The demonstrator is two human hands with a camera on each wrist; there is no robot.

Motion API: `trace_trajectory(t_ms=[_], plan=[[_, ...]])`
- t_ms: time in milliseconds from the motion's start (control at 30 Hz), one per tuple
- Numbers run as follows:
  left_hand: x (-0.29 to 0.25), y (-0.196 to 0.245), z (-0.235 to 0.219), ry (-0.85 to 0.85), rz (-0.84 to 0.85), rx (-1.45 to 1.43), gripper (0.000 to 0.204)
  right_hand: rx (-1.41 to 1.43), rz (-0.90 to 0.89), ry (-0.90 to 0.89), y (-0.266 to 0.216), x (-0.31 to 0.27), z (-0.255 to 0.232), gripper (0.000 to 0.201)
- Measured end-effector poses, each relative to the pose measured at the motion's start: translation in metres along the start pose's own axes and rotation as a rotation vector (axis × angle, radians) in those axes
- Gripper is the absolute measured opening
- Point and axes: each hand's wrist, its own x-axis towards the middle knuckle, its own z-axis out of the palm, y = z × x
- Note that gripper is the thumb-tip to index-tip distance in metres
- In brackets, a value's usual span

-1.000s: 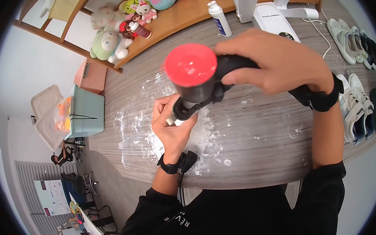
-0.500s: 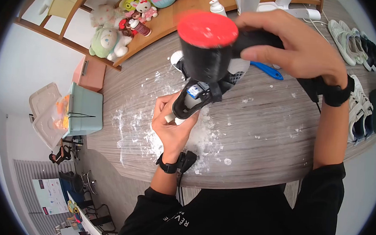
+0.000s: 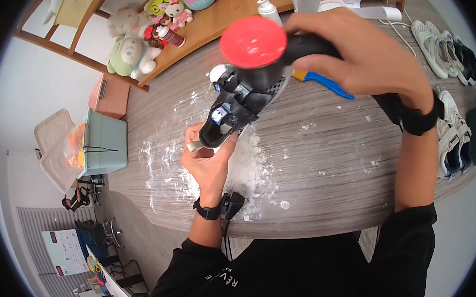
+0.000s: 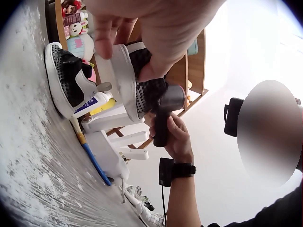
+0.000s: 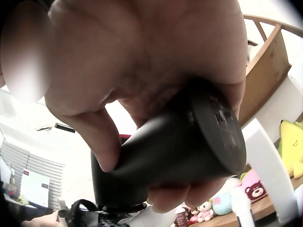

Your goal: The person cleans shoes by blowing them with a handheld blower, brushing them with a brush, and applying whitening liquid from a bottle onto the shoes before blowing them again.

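Observation:
A black hair dryer [image 3: 254,42] with a red rear end is in my right hand [image 3: 358,52], which grips it by the handle. In the head view its body covers part of a small black-and-white shoe [image 3: 230,107]. My left hand [image 3: 208,171] holds this shoe near the heel, opening facing up and toe pointing away. From the left wrist view, the dryer [image 4: 171,98] is close by the shoe's upper, and fingers and thumb pinch the shoe [image 4: 124,87] across its white sole and side. A matching shoe [image 4: 66,80] stands on the table behind it.
White powder [image 3: 247,171] is scattered over the wooden table. A blue-handled brush [image 3: 329,85] lies beyond the shoes. At the back are a white bottle [image 3: 267,9], plush toys [image 3: 132,55] on a shelf and white equipment. More shoes [image 3: 454,129] stand on the right, a teal bin [image 3: 105,143] left.
The hair dryer first moved away from me, uncovering the held shoe's opening, then shifted slightly left and back. My left hand and shoe sit a little further left. Both hands keep their holds.

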Motion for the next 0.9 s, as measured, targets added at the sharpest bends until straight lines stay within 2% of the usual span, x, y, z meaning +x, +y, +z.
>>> trace_trajectory(t_ms=[67, 100, 233, 333, 400, 433, 467, 533, 600, 633, 733, 800, 900], plan=[[0.002, -0.002, -0.003, 0.001, -0.002, 0.002, 0.032, 0.056, 0.016, -0.086, 0.002, 0.001, -0.022, 0.043], [0.003, -0.003, -0.003, -0.011, -0.01, 0.007, 0.031, 0.048, 0.077, -0.144, -0.003, 0.002, -0.031, 0.042], [-0.002, 0.004, 0.002, -0.017, -0.077, -0.085, 0.028, 0.18, 0.023, -0.136, 0.0, 0.002, -0.017, 0.042], [0.0, 0.005, 0.004, -0.024, -0.114, -0.109, 0.021, 0.118, 0.046, -0.175, -0.003, 0.004, -0.004, 0.036], [-0.002, 0.005, 0.003, -0.039, -0.171, -0.129, 0.016, 0.224, 0.058, -0.111, 0.003, 0.005, 0.0, 0.035], [-0.002, 0.005, 0.004, -0.034, -0.176, -0.13, 0.016, 0.305, 0.133, -0.119, 0.004, 0.004, -0.001, 0.037], [-0.002, 0.007, 0.006, -0.025, -0.187, -0.176, 0.015, 0.31, 0.127, -0.128, 0.005, 0.004, -0.004, 0.037], [-0.002, 0.009, 0.005, -0.004, -0.192, -0.225, 0.015, 0.212, -0.019, -0.101, 0.008, 0.006, -0.012, 0.043], [0.002, 0.009, 0.005, 0.024, -0.278, -0.322, 0.019, 0.213, -0.017, -0.117, 0.005, 0.007, -0.012, 0.043], [0.003, 0.006, 0.005, 0.026, -0.269, -0.336, 0.026, 0.257, 0.002, -0.115, 0.004, 0.006, -0.006, 0.04], [0.001, 0.002, -0.001, -0.061, -0.278, -0.397, 0.018, 0.406, 0.022, -0.176, -0.012, 0.01, 0.019, 0.035], [0.001, 0.001, 0.002, -0.048, -0.273, -0.421, 0.019, 0.276, -0.104, -0.254, -0.024, 0.01, 0.036, 0.033], [0.0, -0.005, 0.0, -0.045, -0.259, -0.425, 0.02, 0.274, -0.091, -0.275, -0.022, 0.01, 0.027, 0.039]])
